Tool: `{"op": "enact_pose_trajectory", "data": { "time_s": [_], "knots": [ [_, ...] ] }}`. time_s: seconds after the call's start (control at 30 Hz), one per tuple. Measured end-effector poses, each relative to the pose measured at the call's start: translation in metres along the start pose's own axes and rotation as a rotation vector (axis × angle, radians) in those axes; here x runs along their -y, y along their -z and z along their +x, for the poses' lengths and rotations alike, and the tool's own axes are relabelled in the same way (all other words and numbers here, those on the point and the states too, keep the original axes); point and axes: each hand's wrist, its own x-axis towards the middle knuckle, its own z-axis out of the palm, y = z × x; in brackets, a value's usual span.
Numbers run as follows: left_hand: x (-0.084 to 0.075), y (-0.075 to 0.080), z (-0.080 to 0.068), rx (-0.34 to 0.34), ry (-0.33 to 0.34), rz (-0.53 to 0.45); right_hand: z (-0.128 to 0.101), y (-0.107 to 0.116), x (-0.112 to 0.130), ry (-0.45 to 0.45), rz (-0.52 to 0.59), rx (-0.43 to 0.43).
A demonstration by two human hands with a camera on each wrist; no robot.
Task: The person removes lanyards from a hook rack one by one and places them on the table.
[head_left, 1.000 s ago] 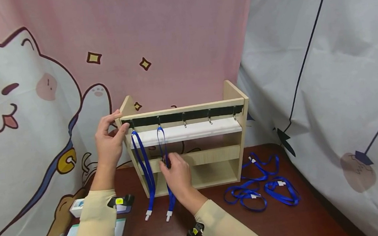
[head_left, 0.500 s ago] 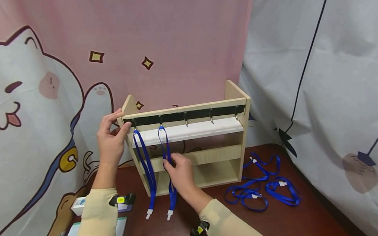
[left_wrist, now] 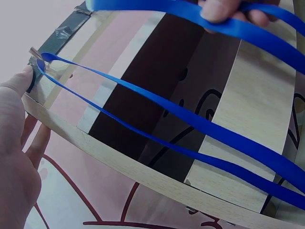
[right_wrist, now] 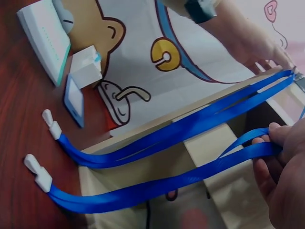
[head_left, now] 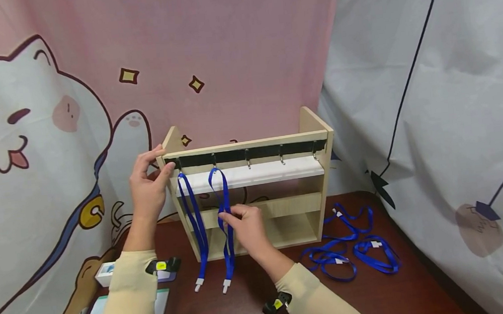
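A small wooden rack [head_left: 250, 143] stands on the table, with a row of metal hooks along a dark strip [head_left: 229, 156]. My left hand [head_left: 148, 188] grips its upper left corner, thumb on the front and fingers round the side. One blue lanyard [head_left: 202, 241] hangs from the leftmost hook, beside that thumb. From the second hook hangs another blue lanyard [head_left: 230, 258]. My right hand [head_left: 250, 229] pinches this one partway down, between thumb and fingers, as the right wrist view also shows. White clips [right_wrist: 44, 179] dangle at the lower ends. The other hooks [head_left: 282, 157] hold nothing.
Several loose blue lanyards [head_left: 377, 255] lie on the dark red table [head_left: 318, 305], right of the rack. At the left are a small white box [head_left: 104, 273] and a white, green-edged flat item [head_left: 159, 309]. Printed curtains [head_left: 247, 62] stand behind.
My right hand has shifted a little right and down along the second lanyard, whose upper loop now hangs wider. The left hand keeps its grip on the rack.
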Motion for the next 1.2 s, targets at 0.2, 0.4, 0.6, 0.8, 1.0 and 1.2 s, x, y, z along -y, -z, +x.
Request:
{"op": "enact_pose_trajectory", "data": {
  "time_s": [0.2, 0.4, 0.6, 0.8, 1.0, 1.2],
  "knots": [
    [-0.001, -0.001, -0.001, 0.003, 0.003, -0.004, 0.006, 0.009, 0.01, -0.023, 0.052, 0.011],
    [-0.002, 0.0, -0.002, 0.005, -0.004, -0.016, 0.011, 0.014, 0.018, 0.018, 0.049, 0.013],
    [-0.002, 0.001, -0.001, 0.006, -0.017, -0.026, 0.013, 0.022, 0.028, 0.035, 0.016, 0.012],
    [-0.002, 0.002, 0.001, 0.008, -0.022, -0.023, 0.015, 0.031, 0.032, 0.038, 0.002, 0.011],
    [-0.002, 0.001, 0.0, 0.008, -0.021, -0.022, 0.018, 0.048, 0.041, 0.046, 0.006, 0.026],
    [-0.003, 0.001, 0.001, 0.006, -0.022, -0.029, 0.021, 0.069, 0.052, 0.062, -0.027, 0.033]
  ]
}}
